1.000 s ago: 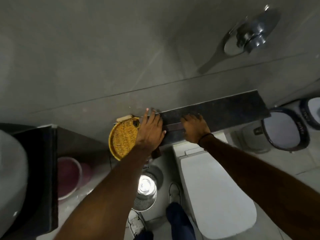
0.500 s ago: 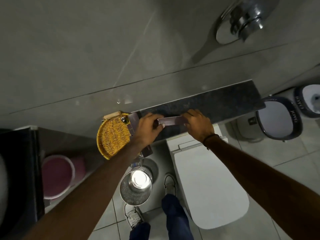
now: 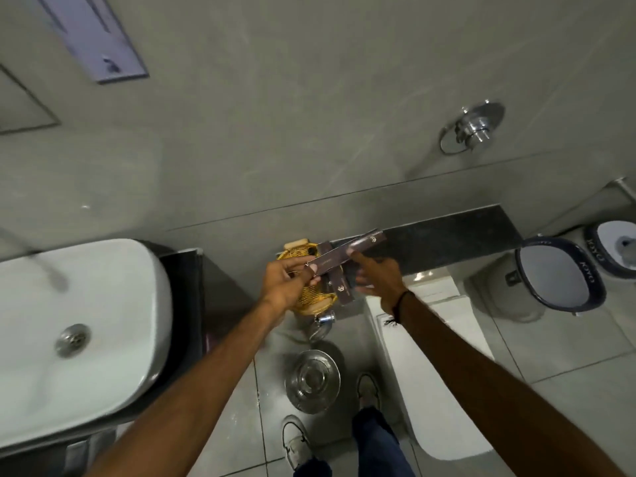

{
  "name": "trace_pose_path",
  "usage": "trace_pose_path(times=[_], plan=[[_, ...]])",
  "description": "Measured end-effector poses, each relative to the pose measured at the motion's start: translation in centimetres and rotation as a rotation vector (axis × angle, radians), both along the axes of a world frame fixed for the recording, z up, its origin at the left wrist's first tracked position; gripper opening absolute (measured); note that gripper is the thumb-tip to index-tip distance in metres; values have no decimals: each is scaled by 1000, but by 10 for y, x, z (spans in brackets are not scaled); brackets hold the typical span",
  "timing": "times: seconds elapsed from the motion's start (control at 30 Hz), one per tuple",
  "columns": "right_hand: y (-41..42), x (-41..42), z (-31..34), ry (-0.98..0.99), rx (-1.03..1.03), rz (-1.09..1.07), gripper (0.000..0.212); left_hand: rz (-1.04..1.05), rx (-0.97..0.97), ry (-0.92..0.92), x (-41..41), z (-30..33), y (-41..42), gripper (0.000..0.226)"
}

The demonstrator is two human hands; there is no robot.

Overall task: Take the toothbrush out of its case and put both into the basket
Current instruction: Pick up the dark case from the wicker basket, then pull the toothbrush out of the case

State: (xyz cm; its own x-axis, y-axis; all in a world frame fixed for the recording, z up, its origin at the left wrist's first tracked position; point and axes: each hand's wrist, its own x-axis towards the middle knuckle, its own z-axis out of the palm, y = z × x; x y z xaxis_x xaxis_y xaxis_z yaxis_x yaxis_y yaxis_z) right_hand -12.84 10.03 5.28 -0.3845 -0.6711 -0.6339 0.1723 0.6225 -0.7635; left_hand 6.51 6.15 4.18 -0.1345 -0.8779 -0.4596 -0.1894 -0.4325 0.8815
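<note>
A long brown toothbrush case is held slanted in the air over the left end of the dark stone ledge. My left hand pinches its lower left end. My right hand grips it near the middle with thumb and forefinger, the other fingers spread. The yellow woven basket sits on the ledge's left end, just beneath my left hand. A second brown box lies along the basket's right edge. No toothbrush is visible; the case looks closed.
A white sink fills the left. A white toilet stands below the ledge, with a steel bin on the floor beside it. Two buckets stand at the right. A chrome flush valve sticks out of the wall.
Both hands have lifted the case off the ledge and now hold it over the basket's right side. My view has swung left and the sink has come into sight.
</note>
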Motion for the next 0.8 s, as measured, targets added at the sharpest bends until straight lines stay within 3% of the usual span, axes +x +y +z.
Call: trace_pose_path(times=[0.07, 0.13, 0.33, 0.4, 0.53, 0.67, 0.73, 0.8], plan=[[3, 27, 17, -301, -52, -7, 49, 0, 3, 86, 17, 13, 9, 28], [1, 49, 33, -366, -132, -33, 45, 9, -4, 187, 31, 24, 15, 29], [-10, 89, 71, -252, -234, 49, 36, 53, -27, 355, 75, 56, 28, 27], [-12, 98, 84, -247, -245, 53, 29, 82, -49, 362, 83, 64, 28, 29], [-16, 112, 104, -223, -260, 46, 40, 141, -85, 343, 92, 79, 26, 30], [-17, 119, 120, -217, -292, 20, 24, 196, -107, 326, 93, 88, 20, 29], [-17, 120, 130, -204, -318, -3, 26, 243, -44, 446, 93, 90, 18, 26], [-17, 122, 137, -72, -401, -36, 33, 281, 65, 616, 89, 93, 16, 21]])
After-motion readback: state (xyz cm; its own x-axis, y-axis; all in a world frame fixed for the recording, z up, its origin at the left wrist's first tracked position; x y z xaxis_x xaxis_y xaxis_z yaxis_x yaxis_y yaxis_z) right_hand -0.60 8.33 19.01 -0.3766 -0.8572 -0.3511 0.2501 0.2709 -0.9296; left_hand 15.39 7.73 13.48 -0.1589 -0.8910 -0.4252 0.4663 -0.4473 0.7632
